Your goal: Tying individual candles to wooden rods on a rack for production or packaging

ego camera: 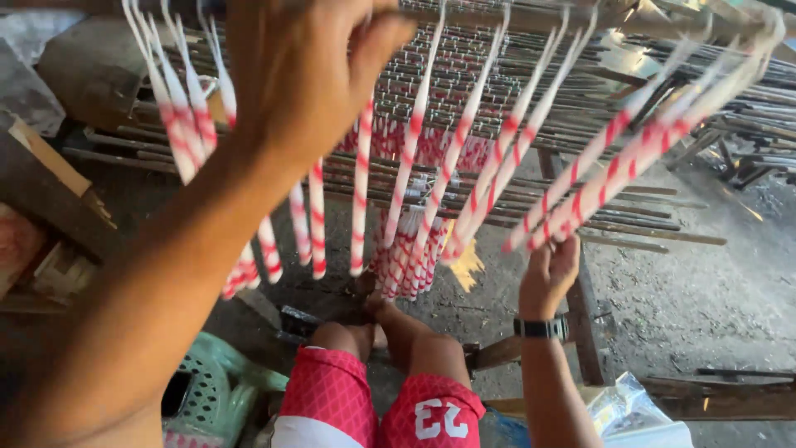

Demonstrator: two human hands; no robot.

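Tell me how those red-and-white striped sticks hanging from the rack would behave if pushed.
The striped sticks hang thin and straight, so probably stiff yet snappable. Hung only from their tops, they would likely swing. The right hand fans several out, suggesting lightness.

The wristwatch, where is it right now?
In the head view the black wristwatch sits on the right wrist, lower right of centre, just below the right hand that grips the hanging red-and-white sticks.

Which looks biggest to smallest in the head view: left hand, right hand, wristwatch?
1. left hand, though it sits much nearer the camera, so its lead is partly apparent.
2. right hand, touching the red-and-white striped sticks.
3. wristwatch, a dark band.
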